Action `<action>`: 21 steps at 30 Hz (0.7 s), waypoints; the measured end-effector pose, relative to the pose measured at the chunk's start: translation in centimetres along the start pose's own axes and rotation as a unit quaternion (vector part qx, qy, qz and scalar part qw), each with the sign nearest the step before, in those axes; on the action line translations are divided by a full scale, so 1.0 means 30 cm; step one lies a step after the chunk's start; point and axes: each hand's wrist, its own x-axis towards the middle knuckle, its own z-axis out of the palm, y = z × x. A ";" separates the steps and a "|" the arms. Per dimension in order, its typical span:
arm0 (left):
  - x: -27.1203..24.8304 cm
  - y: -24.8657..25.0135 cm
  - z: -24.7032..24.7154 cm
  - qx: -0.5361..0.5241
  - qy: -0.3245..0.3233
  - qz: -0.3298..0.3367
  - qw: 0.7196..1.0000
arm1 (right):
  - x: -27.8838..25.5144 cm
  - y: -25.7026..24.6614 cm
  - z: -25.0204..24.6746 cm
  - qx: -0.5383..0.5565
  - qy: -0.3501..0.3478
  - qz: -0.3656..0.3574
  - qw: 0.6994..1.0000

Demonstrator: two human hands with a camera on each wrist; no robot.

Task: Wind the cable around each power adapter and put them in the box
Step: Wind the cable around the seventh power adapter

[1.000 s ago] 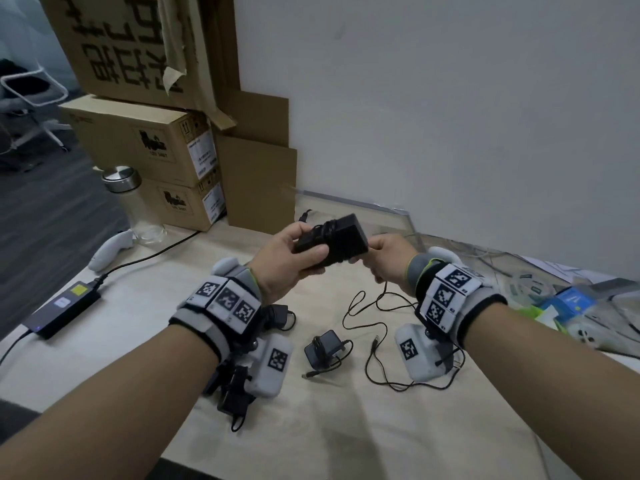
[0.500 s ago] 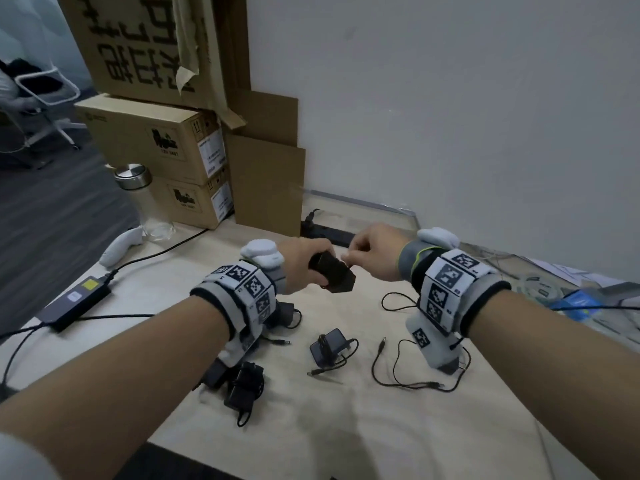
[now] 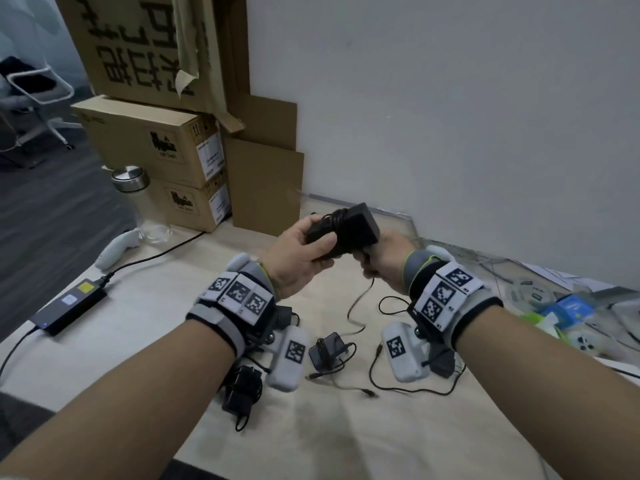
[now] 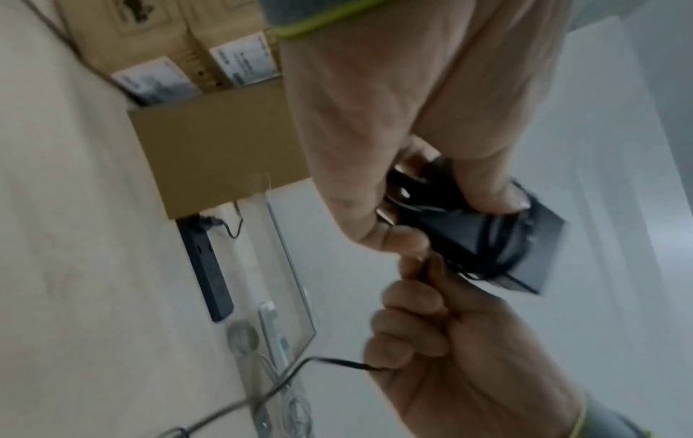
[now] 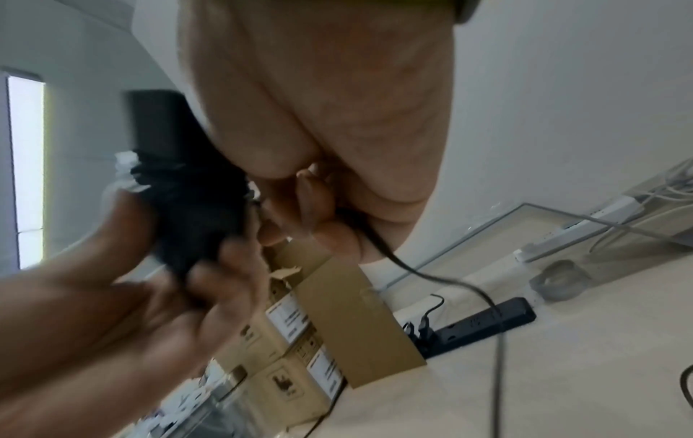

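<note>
My left hand (image 3: 301, 252) grips a black power adapter (image 3: 349, 226) held up above the table, with several turns of thin black cable round its middle (image 4: 499, 246). My right hand (image 3: 377, 258) pinches the loose cable (image 3: 360, 299) just under the adapter's right end; the cable (image 5: 420, 272) hangs from it down to the table. Two more black adapters lie on the table, one wound (image 3: 242, 393) under my left wrist, one (image 3: 327, 351) with its cable partly loose. A clear box (image 3: 398, 216) stands behind my hands by the wall.
Stacked cardboard boxes (image 3: 156, 147) and a glass jar (image 3: 145, 206) stand at the back left. A laptop charger brick (image 3: 69, 306) lies at the left edge. A black power strip (image 5: 483, 323) lies by the wall. White controllers and clutter (image 3: 571, 313) fill the right side.
Both hands have lifted the adapter higher and turned it. The right hand has come round under its right end, and less cable lies loose on the table.
</note>
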 end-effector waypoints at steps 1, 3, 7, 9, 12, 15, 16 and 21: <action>0.007 -0.009 0.014 0.001 0.032 0.013 0.999 | -0.007 0.002 0.009 0.001 -0.004 0.010 1.000; 0.025 -0.023 0.015 0.079 0.100 0.054 0.990 | -0.014 0.013 0.021 -0.015 -0.015 0.017 1.000; 0.050 -0.023 -0.037 0.340 0.179 0.141 0.913 | -0.018 0.031 0.026 -0.129 -0.056 0.014 0.990; 0.046 -0.023 -0.067 0.459 0.181 0.155 0.856 | -0.023 0.025 0.033 -0.236 -0.070 -0.025 0.969; 0.037 -0.012 -0.098 0.585 0.124 0.137 0.789 | -0.032 -0.016 0.030 -0.348 -0.067 -0.066 0.933; 0.024 0.012 -0.117 0.676 0.043 0.084 0.731 | -0.031 -0.049 -0.002 -0.398 -0.068 -0.091 0.910; 0.018 0.020 -0.122 0.689 0.017 0.067 0.721 | -0.029 -0.057 -0.016 -0.392 -0.072 -0.096 0.912; -0.018 0.018 -0.133 0.553 -0.117 0.015 0.825 | 0.011 -0.044 -0.059 -0.276 -0.051 -0.107 0.954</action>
